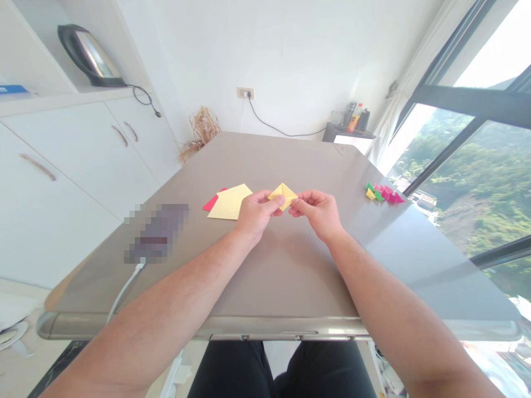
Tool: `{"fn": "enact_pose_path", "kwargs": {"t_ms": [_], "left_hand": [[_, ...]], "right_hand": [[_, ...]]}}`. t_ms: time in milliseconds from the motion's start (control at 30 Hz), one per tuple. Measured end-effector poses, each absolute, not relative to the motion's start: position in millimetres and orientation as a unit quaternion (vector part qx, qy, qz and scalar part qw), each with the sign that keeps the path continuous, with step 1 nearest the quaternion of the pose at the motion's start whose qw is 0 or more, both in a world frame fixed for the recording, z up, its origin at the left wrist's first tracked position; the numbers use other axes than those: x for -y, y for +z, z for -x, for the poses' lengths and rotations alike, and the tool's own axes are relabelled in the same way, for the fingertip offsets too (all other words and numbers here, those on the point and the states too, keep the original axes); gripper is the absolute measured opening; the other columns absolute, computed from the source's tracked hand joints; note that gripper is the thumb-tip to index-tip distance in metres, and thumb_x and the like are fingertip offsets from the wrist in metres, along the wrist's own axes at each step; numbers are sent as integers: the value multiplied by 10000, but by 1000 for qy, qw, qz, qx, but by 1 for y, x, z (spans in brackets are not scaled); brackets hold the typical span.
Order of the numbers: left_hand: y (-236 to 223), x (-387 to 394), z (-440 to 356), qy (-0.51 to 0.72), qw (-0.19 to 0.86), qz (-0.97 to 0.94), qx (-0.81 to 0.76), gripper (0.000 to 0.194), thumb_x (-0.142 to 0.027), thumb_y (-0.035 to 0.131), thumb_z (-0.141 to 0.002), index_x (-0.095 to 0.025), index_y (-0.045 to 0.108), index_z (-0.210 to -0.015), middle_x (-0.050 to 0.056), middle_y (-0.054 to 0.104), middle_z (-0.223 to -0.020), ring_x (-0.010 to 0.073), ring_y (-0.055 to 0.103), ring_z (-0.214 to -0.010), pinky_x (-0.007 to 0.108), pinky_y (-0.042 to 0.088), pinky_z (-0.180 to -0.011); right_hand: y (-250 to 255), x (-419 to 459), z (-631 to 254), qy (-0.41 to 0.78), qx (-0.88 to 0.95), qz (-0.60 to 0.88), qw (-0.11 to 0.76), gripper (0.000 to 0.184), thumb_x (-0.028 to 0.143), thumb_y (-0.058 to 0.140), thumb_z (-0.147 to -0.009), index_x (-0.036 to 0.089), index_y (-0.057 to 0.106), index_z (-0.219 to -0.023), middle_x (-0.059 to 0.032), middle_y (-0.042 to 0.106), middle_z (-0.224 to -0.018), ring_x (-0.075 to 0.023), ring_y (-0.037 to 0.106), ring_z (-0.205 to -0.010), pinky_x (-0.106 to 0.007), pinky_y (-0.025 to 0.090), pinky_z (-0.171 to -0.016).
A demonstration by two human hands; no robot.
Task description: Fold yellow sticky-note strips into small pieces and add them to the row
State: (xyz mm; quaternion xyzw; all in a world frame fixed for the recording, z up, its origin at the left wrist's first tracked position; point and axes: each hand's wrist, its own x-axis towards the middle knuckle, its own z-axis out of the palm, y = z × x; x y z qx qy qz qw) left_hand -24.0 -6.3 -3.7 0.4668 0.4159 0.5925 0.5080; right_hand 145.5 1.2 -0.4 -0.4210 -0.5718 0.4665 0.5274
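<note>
A small piece of yellow origami paper [283, 191], folded into a diamond with creases meeting near its middle, is held up between both hands over the table. My left hand [258, 211] pinches its left side, the thumb lying across the front. At its right corner, the thumb and fingers of my right hand [316, 210] are closed on the paper. Beside my left hand lie pale yellow sheets [229, 203], partly covered by that hand. A red sheet [213, 201] sticks out from under them.
Several small folded paper pieces [384, 193] in green, pink and yellow sit at the table's right. A blurred-out dark device [160, 232] with a white cable [124, 290] lies at the left. The grey table [286, 276] has a rounded front edge. A window [468, 155] is at the right.
</note>
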Motion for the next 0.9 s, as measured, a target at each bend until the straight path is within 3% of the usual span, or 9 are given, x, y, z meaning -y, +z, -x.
{"fn": "enact_pose_path", "kwargs": {"t_ms": [900], "left_hand": [[-8,4,26,580,449,-530,-426,241,-373,828,-702,-173,750,-812,22,714,-727,165,642,-706,309,511,-714]], "right_hand": [[3,1,-146,462,574,420,530,235,398,815,-750,188,715,-783,-29,735,-684,-167,687,-640,-328,562,-678]]}}
